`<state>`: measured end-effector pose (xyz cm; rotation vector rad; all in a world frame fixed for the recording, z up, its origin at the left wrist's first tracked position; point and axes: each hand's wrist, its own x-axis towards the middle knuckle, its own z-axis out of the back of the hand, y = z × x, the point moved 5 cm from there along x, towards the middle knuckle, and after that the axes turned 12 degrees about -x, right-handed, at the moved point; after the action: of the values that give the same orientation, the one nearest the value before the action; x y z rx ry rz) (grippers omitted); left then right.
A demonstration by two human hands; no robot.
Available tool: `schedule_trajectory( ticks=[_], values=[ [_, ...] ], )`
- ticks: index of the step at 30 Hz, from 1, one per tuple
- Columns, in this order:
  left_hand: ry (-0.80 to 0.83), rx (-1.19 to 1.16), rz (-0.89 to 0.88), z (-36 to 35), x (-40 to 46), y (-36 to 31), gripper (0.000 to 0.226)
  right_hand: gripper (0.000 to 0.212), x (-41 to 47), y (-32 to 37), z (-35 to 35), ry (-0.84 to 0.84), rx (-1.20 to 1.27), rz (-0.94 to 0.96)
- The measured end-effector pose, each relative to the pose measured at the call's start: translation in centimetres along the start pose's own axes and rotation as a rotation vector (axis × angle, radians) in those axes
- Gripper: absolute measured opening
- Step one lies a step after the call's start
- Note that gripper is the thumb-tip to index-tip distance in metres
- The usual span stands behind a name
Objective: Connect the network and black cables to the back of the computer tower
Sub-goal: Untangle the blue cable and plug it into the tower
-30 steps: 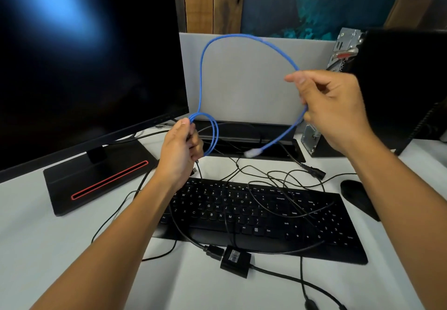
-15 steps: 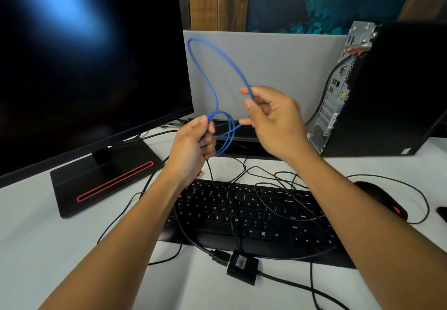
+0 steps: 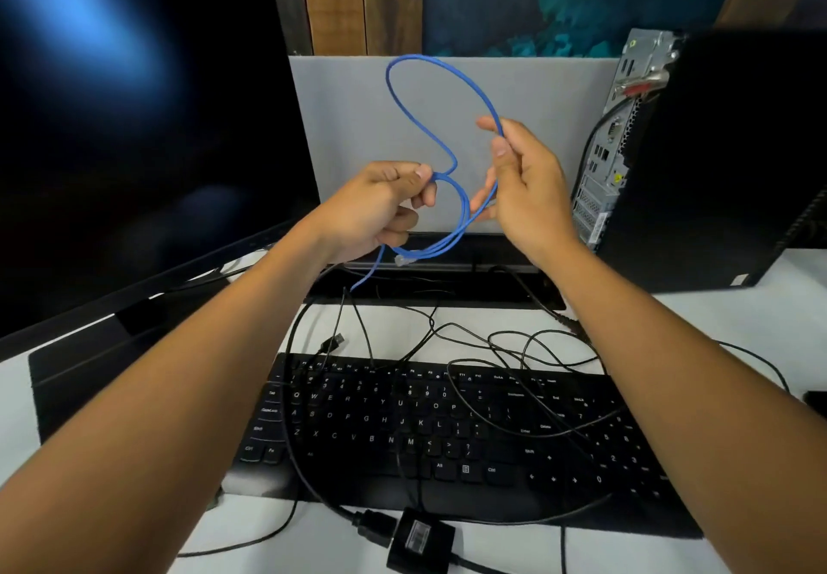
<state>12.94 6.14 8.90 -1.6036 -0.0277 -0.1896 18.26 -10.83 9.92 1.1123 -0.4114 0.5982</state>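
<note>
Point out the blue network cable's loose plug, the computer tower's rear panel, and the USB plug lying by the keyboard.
blue network cable plug (image 3: 404,259): head view, on the clear connector tip.
computer tower rear panel (image 3: 602,170): head view, on the metal port area.
USB plug (image 3: 334,342): head view, on the black plug body behind the keyboard.

A single head-worn wide-angle camera looks forward and down over a white tabletop (image 3: 671,318), close above both forearms. A keyboard (image 3: 447,430) fills the near foreground, a monitor (image 3: 134,125) crowds the left edge, and a tower (image 3: 716,161) stands at right.
</note>
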Motion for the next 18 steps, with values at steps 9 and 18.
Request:
schedule_trajectory(
  ticks=[9,18],
  values=[
    [-0.011,-0.025,0.096,-0.7,0.8,1.3,0.036,0.021,0.0,-1.7,-0.2,0.098,-0.029,-0.069],
    [0.002,-0.245,0.244,-1.9,0.4,3.6,0.037,0.023,-3.0,-2.8,-2.4,0.11,0.128,-0.187]
  ],
)
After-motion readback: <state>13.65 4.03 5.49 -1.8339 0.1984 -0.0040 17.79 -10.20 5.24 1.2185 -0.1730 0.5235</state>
